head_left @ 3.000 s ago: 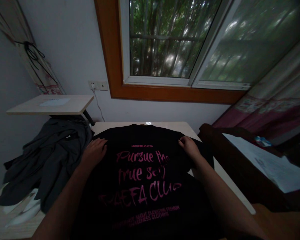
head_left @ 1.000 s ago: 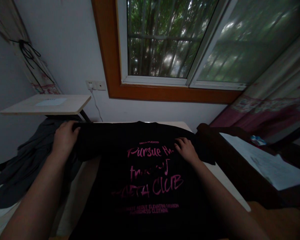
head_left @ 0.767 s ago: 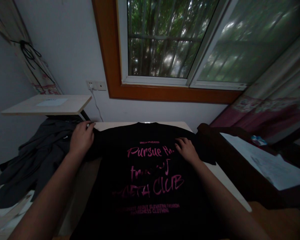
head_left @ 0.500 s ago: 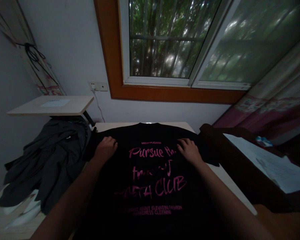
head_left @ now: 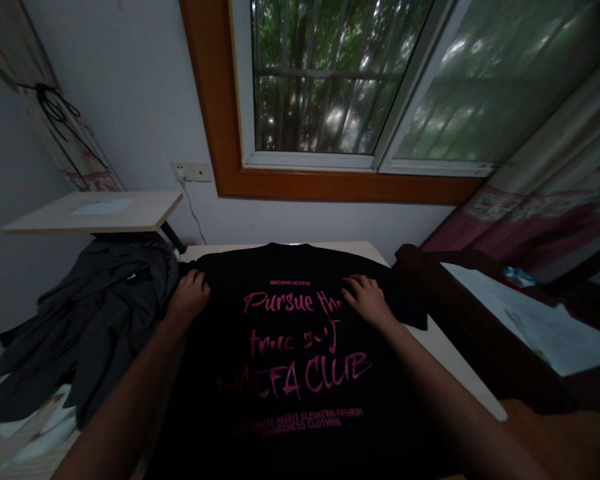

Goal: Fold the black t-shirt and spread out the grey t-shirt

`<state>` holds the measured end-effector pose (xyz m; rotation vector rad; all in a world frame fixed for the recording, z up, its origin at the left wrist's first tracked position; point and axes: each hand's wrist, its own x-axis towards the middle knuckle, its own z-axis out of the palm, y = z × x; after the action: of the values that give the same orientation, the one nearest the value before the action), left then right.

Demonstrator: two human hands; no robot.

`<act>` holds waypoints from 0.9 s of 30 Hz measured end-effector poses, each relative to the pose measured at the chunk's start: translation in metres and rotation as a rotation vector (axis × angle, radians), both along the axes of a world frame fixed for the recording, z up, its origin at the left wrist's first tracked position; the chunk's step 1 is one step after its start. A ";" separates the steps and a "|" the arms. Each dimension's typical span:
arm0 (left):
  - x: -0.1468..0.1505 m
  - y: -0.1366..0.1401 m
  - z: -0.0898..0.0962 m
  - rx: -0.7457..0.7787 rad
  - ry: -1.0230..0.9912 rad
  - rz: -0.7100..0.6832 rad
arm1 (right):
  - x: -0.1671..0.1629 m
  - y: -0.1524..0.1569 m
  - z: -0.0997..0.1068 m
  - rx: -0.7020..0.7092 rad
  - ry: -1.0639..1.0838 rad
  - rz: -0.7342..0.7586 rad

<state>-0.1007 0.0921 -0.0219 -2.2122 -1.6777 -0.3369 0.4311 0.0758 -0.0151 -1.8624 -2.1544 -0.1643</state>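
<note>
A black T-shirt with pink lettering lies spread out on a pale table, collar toward the window. My left hand rests on the shirt near its left sleeve, fingers laid out and slightly bent. On the other side, my right hand lies on the cloth beside the top line of large lettering, its fingers apart. Neither hand grips the fabric as far as I can see. The right sleeve extends past my right hand; my left hand and forearm partly cover the left sleeve.
Dark grey clothing is heaped at the left, below a small raised wooden shelf with a paper on it. To the right stands a dark brown piece of furniture carrying a white sheet. A window is behind the table.
My left hand has slid slightly outward to the left over the shirt. The right hand keeps about the same place on it. The lettering looks smoother, and the whole view has shifted a little.
</note>
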 end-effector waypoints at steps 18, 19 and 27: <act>-0.016 0.047 -0.016 -0.025 -0.170 0.173 | 0.002 0.081 -0.012 -0.038 -0.026 -0.009; -0.016 0.049 -0.016 -0.030 -0.172 0.177 | 0.002 0.086 -0.011 -0.052 -0.025 -0.008; -0.013 0.064 -0.018 -0.032 -0.202 0.216 | 0.006 0.115 -0.007 -0.145 -0.020 -0.032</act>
<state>-0.1141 0.1561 -0.0396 -2.0508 -2.0192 -0.4929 0.4368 0.1909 -0.0222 -1.9818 -2.2040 -0.0340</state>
